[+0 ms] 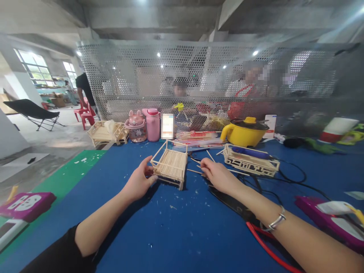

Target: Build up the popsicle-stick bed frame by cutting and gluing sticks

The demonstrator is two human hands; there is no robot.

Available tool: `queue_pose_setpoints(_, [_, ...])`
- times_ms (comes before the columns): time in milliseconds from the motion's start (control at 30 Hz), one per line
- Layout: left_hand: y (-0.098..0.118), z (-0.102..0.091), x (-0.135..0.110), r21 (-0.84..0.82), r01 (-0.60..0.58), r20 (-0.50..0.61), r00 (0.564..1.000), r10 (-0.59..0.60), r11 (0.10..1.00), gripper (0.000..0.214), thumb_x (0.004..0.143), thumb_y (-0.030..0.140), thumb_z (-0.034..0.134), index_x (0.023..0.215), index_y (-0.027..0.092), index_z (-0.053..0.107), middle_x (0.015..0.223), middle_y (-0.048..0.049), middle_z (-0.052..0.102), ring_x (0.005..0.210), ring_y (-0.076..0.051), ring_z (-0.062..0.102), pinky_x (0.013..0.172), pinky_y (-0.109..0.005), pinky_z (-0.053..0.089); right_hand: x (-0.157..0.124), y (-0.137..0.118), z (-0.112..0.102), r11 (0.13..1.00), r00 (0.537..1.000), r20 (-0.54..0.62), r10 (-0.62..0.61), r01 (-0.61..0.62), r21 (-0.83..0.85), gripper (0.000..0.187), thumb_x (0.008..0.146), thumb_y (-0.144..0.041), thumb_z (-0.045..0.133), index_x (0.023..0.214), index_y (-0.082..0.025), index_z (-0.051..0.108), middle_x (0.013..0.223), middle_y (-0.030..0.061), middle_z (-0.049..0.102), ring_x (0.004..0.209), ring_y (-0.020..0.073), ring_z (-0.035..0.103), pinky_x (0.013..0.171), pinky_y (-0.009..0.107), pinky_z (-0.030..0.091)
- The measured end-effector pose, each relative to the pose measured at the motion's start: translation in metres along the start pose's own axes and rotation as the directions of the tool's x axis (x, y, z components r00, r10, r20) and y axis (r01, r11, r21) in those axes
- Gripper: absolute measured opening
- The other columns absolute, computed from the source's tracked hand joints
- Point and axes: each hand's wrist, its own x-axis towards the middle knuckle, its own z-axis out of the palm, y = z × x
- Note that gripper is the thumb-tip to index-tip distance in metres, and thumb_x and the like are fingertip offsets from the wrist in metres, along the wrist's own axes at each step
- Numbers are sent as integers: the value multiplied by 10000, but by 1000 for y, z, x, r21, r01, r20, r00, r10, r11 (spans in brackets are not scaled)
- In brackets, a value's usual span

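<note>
A small bed-like frame built from thin wooden sticks (170,163) stands on the blue table, with a slatted floor and raised rails. My left hand (140,178) grips its left front corner, thumb in front and fingers behind. To the right, my right hand (217,174) has its fingers pinched together over loose wooden sticks (196,171); whatever is between the fingertips is hidden. Under my right forearm lies a pair of pliers or cutters with dark jaws and red handles (263,242), partly covered.
Behind the sticks, a second stick-built frame (250,163) carries a blue tool with a black cable. A yellow pot (247,132), pink bottles (153,125) and a stick bundle (196,135) line a perforated metal screen (136,83). Purple power strips (31,204) flank both sides. People sit beyond.
</note>
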Motion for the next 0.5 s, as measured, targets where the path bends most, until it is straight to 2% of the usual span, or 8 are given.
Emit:
queue_pose_setpoints(100, [-2,1,2,-37,4,4,1000,-4,999,715,735,180,600,1368,170,267,954,-52,664,892,-178,644,869,-360,476,-7,-1,-8,992,1000,21,17,-19,123,242,904,-220,312,1081,-169,468,777,27,664,670,135,612,620,248,436])
queue_pose_setpoints(200, [-1,1,1,-6,-9,-9,1000,9,1000,680,745,188,591,1355,168,291,938,-49,664,894,-178,641,878,-358,467,-27,-10,-15,983,993,117,7,-28,181,183,859,-246,420,943,-182,569,721,4,674,618,130,619,571,233,446])
queue_pose_setpoints(300, [-1,0,0,104,-14,-47,999,19,994,654,750,227,585,1344,156,318,856,-33,659,818,-187,640,808,-353,481,-58,-25,-15,998,989,144,-41,32,61,165,836,-264,484,791,-217,637,699,-2,674,639,160,619,590,266,453])
queue_pose_setpoints(433, [0,-1,-1,176,19,-105,994,0,984,660,721,280,612,1318,153,361,782,-13,646,702,-187,632,689,-324,485,-100,-32,-14,979,991,7,-130,129,-160,221,836,-214,484,993,-254,635,995,44,676,900,217,634,733,340,496])
queue_pose_setpoints(500, [0,-3,-3,186,33,-112,994,-12,982,663,705,313,628,1300,158,381,764,-5,645,678,-191,633,662,-317,481,-120,-19,-19,973,996,-28,-82,74,-219,190,861,-256,463,960,-253,625,957,43,676,852,210,648,699,337,518])
